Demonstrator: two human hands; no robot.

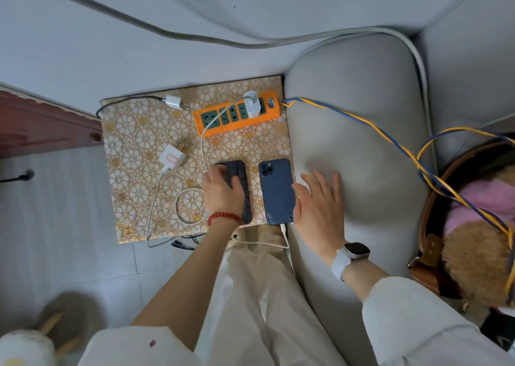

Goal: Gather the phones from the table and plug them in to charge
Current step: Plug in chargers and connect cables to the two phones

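Note:
Two phones lie face down side by side on a small table with a gold flower-patterned cloth. The dark-cased phone is under my left hand, whose fingers wrap its left edge. The blue phone lies to its right, with a white cable plugged into its bottom end. My right hand hovers open just right of the blue phone, fingers spread over the sofa arm. An orange power strip sits at the table's back, with a white charger plugged in.
Two loose white chargers lie on the table's left half with their cables. A grey sofa arm borders the table on the right. A yellow-blue cord runs from the strip across the sofa. A plush toy sits far right.

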